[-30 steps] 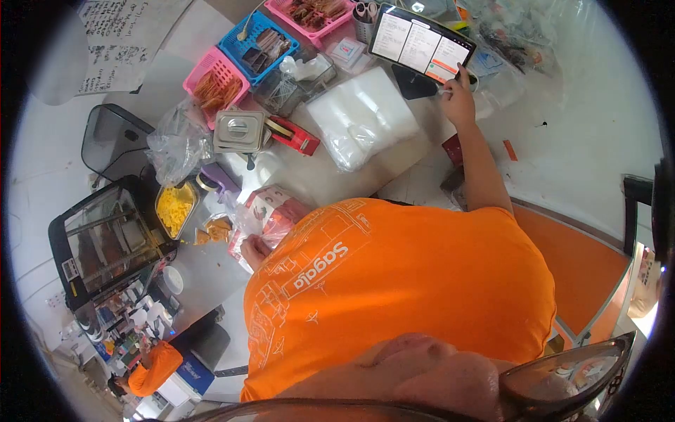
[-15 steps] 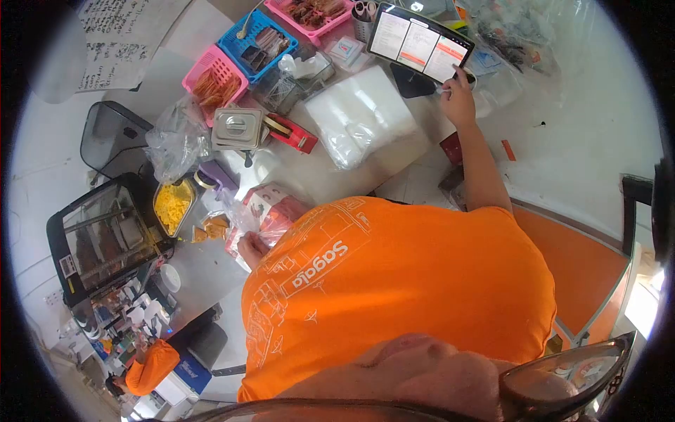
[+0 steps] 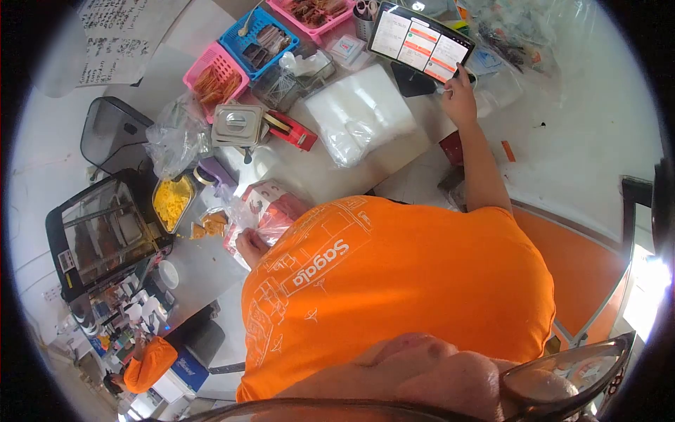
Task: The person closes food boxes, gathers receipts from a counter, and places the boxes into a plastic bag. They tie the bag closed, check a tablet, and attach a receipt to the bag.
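Observation:
My right hand [image 3: 458, 98] reaches up to a tablet [image 3: 422, 42] on a dark stand, its index finger stretched out at the lower right of the screen. Nothing shows in that hand. At the table's near edge my left hand [image 3: 252, 246] is closed on a clear plastic bag [image 3: 264, 211] with a red and white package in it. Part of the bag is hidden behind my orange shirt. Beside it lie some orange-brown pieces [image 3: 214, 223] and a metal tray of yellow shredded food [image 3: 172, 204].
A stack of clear plastic bags [image 3: 362, 112] lies below the tablet. Left of it are a red tape dispenser [image 3: 299, 135], a lidded metal container [image 3: 238, 125], a blue basket [image 3: 259, 46] and pink baskets. A glass display case [image 3: 105, 228] stands far left; a person in orange [image 3: 150, 366] is beyond.
The tablet's screen shows a different layout, with more orange blocks. My right finger has shifted slightly at the screen; my left hand stays at the bag.

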The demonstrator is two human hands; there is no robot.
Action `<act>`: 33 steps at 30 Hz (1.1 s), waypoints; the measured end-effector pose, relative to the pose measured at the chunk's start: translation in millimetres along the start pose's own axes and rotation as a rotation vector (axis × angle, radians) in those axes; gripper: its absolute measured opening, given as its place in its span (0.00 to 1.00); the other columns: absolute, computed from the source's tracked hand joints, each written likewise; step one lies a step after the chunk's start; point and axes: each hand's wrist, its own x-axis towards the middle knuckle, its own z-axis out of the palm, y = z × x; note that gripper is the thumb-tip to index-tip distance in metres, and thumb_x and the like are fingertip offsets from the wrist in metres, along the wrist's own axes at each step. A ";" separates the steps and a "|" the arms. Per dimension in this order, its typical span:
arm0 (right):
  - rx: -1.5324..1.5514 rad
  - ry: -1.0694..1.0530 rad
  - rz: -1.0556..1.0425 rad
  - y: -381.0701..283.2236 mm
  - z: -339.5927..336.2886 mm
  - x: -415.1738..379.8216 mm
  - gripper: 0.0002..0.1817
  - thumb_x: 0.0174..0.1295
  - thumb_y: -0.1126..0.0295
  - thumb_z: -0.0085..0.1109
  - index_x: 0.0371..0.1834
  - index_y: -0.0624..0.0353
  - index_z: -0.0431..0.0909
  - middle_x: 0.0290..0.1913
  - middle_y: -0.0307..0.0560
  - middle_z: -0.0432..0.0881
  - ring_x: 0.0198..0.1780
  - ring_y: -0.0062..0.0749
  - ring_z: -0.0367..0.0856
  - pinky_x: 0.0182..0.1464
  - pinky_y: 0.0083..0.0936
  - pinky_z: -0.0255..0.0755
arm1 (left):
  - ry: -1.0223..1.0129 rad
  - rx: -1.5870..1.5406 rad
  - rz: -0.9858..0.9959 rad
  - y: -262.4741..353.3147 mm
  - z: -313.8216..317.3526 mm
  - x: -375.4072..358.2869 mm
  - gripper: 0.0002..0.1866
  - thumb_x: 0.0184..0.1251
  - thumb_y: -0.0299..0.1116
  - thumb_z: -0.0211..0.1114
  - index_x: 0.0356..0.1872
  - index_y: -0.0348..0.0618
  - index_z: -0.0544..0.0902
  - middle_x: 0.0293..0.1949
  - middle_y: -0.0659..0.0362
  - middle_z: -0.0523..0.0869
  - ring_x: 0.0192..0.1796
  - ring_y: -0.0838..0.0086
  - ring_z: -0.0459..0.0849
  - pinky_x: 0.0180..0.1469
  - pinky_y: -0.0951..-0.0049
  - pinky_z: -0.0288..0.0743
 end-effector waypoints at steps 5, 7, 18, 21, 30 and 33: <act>0.043 -0.117 0.003 2.7 -2.6 -0.1 0.03 0.52 0.79 0.57 0.30 0.64 0.76 0.64 0.52 0.75 0.46 0.48 0.82 0.48 0.38 0.76 | -0.043 -0.008 -0.007 -5.2 -0.3 -0.6 0.05 0.66 0.25 0.60 0.41 0.37 0.77 0.29 0.52 0.75 0.35 0.57 0.74 0.41 0.59 0.67; 0.046 -0.124 0.033 1.7 -2.8 0.3 0.03 0.52 0.79 0.58 0.30 0.64 0.76 0.64 0.52 0.75 0.45 0.48 0.82 0.48 0.38 0.76 | -0.039 0.000 -0.018 -5.2 0.9 -1.3 0.05 0.66 0.25 0.59 0.40 0.37 0.77 0.29 0.52 0.75 0.35 0.57 0.74 0.41 0.59 0.67; -0.057 -0.046 -0.149 2.8 2.2 3.6 0.04 0.52 0.78 0.56 0.32 0.62 0.76 0.68 0.51 0.71 0.54 0.50 0.80 0.54 0.36 0.74 | -0.059 0.003 -0.044 -2.7 -0.6 -0.9 0.05 0.66 0.25 0.59 0.40 0.36 0.78 0.30 0.51 0.76 0.35 0.57 0.74 0.41 0.59 0.68; 0.015 -0.136 0.001 4.0 4.0 3.7 0.04 0.52 0.78 0.56 0.32 0.62 0.76 0.68 0.51 0.71 0.54 0.48 0.80 0.53 0.35 0.75 | -0.047 -0.037 -0.061 1.4 -1.8 0.9 0.05 0.66 0.25 0.59 0.40 0.37 0.78 0.30 0.52 0.76 0.36 0.57 0.74 0.41 0.60 0.68; -0.019 -0.124 -0.065 4.2 8.3 7.9 0.05 0.53 0.76 0.59 0.33 0.62 0.78 0.68 0.55 0.70 0.49 0.48 0.81 0.50 0.39 0.77 | -0.026 0.023 -0.027 8.6 -2.9 4.1 0.04 0.66 0.25 0.60 0.39 0.38 0.77 0.29 0.53 0.75 0.35 0.58 0.73 0.41 0.60 0.67; -0.001 -0.120 -0.019 1.8 8.0 8.1 0.05 0.53 0.76 0.60 0.33 0.62 0.78 0.69 0.55 0.69 0.49 0.48 0.81 0.50 0.39 0.76 | -0.051 -0.035 -0.114 6.9 -0.9 1.4 0.03 0.65 0.24 0.60 0.39 0.39 0.77 0.29 0.53 0.75 0.35 0.58 0.73 0.41 0.60 0.67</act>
